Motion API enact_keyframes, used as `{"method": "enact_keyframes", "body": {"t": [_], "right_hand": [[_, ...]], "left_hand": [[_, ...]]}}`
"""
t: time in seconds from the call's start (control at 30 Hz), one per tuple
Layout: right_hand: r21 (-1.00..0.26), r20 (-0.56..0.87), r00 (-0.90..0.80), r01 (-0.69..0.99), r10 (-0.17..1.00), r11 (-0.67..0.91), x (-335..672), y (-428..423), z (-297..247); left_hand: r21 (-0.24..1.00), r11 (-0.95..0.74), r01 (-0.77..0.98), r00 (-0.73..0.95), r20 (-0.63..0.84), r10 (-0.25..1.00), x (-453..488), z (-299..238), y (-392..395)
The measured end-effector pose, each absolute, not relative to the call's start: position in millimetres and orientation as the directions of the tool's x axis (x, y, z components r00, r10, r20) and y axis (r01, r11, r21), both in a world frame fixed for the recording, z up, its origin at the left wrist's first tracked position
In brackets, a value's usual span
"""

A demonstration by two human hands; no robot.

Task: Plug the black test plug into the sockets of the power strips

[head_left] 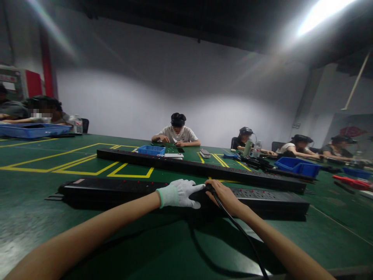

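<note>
A long black power strip (279, 198) with outlets and small red parts along its top lies across the green table in front of me. My left hand (182, 193), in a white glove with a mint cuff, rests on its middle; the index finger points right and the thumb is spread apart at the front. Bare, my right hand (223, 195) is closed around a black plug (209, 188) at the strip's top, beside the left fingertip. From the plug a black cable (241, 229) runs down towards the table's near edge. The plug's front is hidden, so I cannot tell how deep it sits.
Behind lies a second long black power strip (186, 165). Farther back are a blue tray (151, 150), a white box (174, 156) and a blue bin (297, 166). A red tool (352, 182) lies at the right. Several people sit around the table, one person (176, 134) opposite.
</note>
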State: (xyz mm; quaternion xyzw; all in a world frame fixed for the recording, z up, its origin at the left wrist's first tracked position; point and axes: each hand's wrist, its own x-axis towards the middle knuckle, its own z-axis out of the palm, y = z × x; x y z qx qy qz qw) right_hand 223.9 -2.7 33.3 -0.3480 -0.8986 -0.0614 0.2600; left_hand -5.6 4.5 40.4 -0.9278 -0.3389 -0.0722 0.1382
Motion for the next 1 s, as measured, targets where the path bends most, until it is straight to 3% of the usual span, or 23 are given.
{"method": "enact_keyframes", "body": {"t": [1.0], "right_hand": [[-0.053,0.484,-0.644,0.654,0.592,0.755,224.4,-4.5,36.7]], "left_hand": [[-0.241,-0.723,0.647,0.761,0.265,0.592,-5.6,38.4,4.9]]}}
